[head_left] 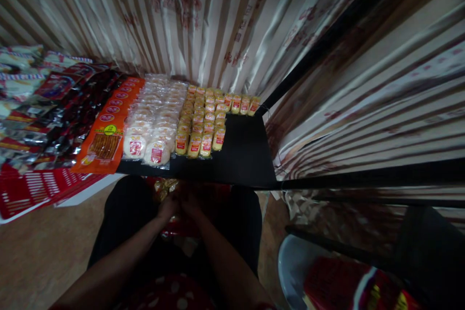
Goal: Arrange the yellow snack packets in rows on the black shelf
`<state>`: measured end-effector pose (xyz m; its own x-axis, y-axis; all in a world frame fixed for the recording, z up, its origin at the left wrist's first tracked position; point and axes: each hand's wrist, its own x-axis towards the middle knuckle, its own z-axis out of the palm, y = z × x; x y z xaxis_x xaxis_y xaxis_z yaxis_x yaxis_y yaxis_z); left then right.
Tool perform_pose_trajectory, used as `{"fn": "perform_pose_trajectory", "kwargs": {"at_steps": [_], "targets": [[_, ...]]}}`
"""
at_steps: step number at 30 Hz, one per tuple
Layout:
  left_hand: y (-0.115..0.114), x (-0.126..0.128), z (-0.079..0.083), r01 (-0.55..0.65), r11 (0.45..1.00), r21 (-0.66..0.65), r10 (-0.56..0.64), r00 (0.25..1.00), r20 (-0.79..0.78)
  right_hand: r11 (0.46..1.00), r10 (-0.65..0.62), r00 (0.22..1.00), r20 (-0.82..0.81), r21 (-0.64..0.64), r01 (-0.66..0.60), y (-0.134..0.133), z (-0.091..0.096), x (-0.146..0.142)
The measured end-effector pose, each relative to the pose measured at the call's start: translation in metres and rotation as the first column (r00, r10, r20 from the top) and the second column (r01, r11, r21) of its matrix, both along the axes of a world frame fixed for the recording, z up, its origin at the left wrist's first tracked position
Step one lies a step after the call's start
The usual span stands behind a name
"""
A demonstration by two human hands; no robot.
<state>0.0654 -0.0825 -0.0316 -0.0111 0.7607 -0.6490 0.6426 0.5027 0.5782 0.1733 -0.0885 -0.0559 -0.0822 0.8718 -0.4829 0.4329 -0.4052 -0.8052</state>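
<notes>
The one camera rides on the person's head, tipped steeply forward and down. It faces the black table (247,155) close in front and the curtain (203,19) right behind it, with the left hand (167,207) and right hand (191,203) low in mid-frame

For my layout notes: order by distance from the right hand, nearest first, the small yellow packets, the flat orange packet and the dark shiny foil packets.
Measured from the right hand:
1. Small yellow packets, on the black table straight ahead.
2. Flat orange packet, farther left.
3. Dark shiny foil packets, far left.
</notes>
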Motion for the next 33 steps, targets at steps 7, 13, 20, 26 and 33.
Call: {"fn": "perform_pose_trajectory", "kwargs": {"at_steps": [7,13,20,26,33], "targets": [[-0.01,-0.001,0.014,-0.062,0.989,0.135,0.05,0.995,0.087,0.997,-0.024,0.999,0.047,0.07,0.021,0.003,0.029,0.01],[-0.021,-0.007,0.035,-0.039,0.897,0.441,0.0,0.996,0.087,0.97,0.08,0.995,0.063,0.224,-0.092,-0.008,0.079,0.031],[-0.026,0.003,0.081,-0.128,0.949,0.29,-0.007,0.907,0.422,0.965,-0.068,0.966,-0.248,0.231,0.127,-0.017,0.118,0.061],[-0.023,0.026,0.129,-0.228,0.932,0.281,0.07,0.875,0.479,0.924,-0.218,0.838,-0.5,0.172,0.342,-0.024,0.15,0.067],[-0.01,0.071,0.14,-0.309,0.876,0.37,0.072,0.843,0.533,0.841,-0.263,0.827,-0.497,0.301,0.449,-0.023,0.164,0.072]]}}
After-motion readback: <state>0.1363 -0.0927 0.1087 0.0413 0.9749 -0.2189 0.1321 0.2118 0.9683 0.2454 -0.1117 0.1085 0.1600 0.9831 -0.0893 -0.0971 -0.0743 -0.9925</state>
